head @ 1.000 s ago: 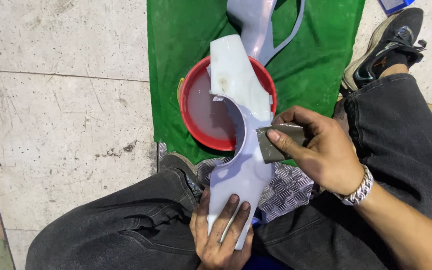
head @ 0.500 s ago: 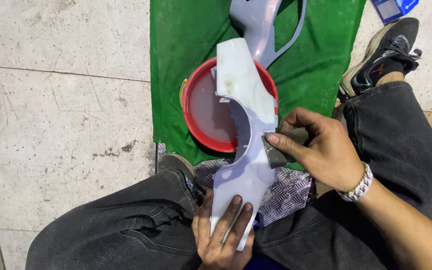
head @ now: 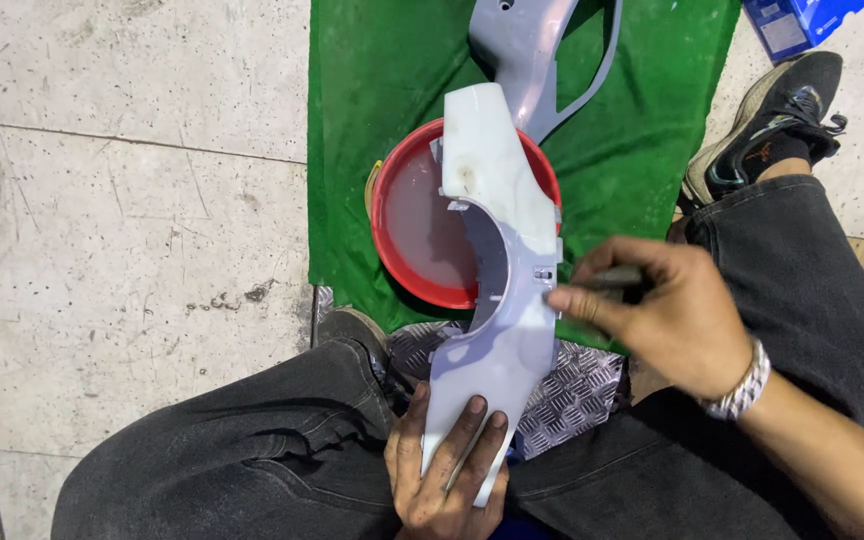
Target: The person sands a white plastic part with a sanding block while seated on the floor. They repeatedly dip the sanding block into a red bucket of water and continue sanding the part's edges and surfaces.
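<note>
Pale stone floor tiles are seen, with a green mat spread at the far side. A red bowl of cloudy water rests on the mat. A curved grey plastic panel is held over the bowl, its long axis running near to far, the whitish far end pointing away. The left hand is closed around the near end, fingers spread on its face. The right hand is closed on a small grey sanding pad, pressed at the panel's right edge. Sanding is judged partly done: the far end looks dull, the near part smoother. A second grey panel lies beyond.
</note>
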